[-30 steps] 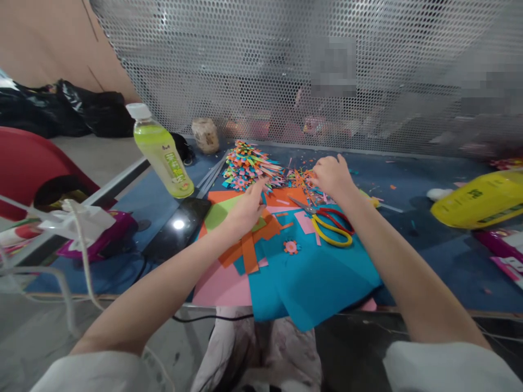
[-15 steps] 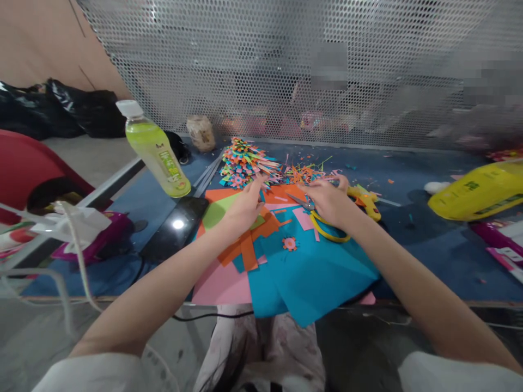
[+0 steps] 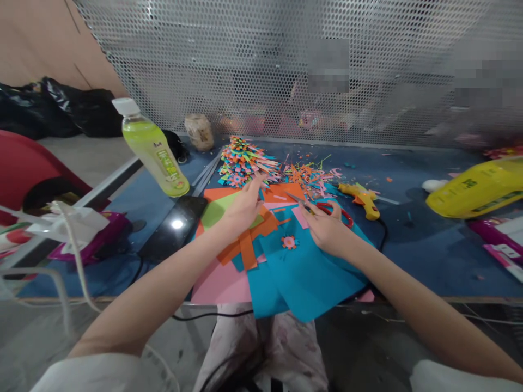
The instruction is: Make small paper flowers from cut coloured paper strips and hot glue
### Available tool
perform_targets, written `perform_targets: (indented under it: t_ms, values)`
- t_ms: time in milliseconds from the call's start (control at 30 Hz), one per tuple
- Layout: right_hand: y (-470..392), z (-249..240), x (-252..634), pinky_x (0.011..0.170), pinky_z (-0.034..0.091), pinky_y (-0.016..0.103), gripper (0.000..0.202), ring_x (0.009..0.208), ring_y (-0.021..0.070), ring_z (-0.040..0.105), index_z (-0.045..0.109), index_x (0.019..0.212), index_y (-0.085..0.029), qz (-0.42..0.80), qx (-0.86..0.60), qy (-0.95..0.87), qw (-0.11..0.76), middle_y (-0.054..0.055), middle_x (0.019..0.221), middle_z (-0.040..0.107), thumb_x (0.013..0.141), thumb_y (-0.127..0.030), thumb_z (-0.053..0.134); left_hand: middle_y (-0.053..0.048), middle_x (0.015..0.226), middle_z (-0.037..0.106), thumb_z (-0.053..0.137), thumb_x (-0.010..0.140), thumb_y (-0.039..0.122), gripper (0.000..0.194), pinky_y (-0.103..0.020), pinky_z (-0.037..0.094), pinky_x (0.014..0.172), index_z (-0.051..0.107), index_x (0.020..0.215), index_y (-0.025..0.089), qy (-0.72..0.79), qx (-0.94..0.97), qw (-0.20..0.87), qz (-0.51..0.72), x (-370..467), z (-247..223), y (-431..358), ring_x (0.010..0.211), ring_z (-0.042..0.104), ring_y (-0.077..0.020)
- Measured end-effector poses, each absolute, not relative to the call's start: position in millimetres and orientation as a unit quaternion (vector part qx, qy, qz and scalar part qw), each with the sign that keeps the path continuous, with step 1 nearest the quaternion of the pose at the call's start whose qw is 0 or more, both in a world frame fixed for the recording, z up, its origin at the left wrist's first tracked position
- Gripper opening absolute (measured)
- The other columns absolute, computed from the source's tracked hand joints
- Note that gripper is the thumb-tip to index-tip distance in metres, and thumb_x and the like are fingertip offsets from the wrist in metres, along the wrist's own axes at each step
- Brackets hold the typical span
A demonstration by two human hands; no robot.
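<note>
- Scissors (image 3: pixel 295 198) at center, metal blades pointing upper left, red handle loop showing; the right hand (image 3: pixel 329 226) covers the rest, its fingers clamped on them near the pivot.
- Left hand (image 3: pixel 244 207) left of center over green and orange paper, forefinger stretched out, other fingers curled; whether it pinches anything, I cannot tell.
- Blue sheets (image 3: pixel 314 280) at lower center, bearing a small pink-and-orange paper flower (image 3: pixel 289 242) between the hands.
- Colorful fringed paper pile (image 3: pixel 241 163) just beyond the left hand; thin paper shreds (image 3: pixel 308 177) beside it.
- Yellow glue gun (image 3: pixel 362 198) right of the scissors, apart from both hands.
- Black phone (image 3: pixel 174 228) and green drink bottle (image 3: pixel 155 152) toward the left.
</note>
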State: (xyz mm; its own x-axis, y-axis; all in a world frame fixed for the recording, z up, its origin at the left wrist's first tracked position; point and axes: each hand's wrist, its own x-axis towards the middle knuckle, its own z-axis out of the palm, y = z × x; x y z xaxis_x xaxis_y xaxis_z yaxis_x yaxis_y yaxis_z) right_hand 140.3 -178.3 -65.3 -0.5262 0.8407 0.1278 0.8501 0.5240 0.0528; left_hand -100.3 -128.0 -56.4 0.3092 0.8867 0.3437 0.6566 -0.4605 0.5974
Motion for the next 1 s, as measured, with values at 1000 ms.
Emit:
perform_targets:
  t_ms: [1000]
  values:
    - [-127, -19, 108, 0.083, 0.047, 0.029, 0.027, 0.094, 0.0181, 0.066, 0.071, 0.097, -0.019, 0.222, -0.484, -0.814, 0.229, 0.007, 0.102, 0.072, 0.088, -0.034, 0.051, -0.015, 0.153, 0.027, 0.066, 0.065, 0.006, 0.104, -0.028, 0.055, 0.062, 0.011, 0.146, 0.043, 0.387, 0.675, 0.454, 0.434, -86, -56, -142, 0.069, 0.065, -0.0100]
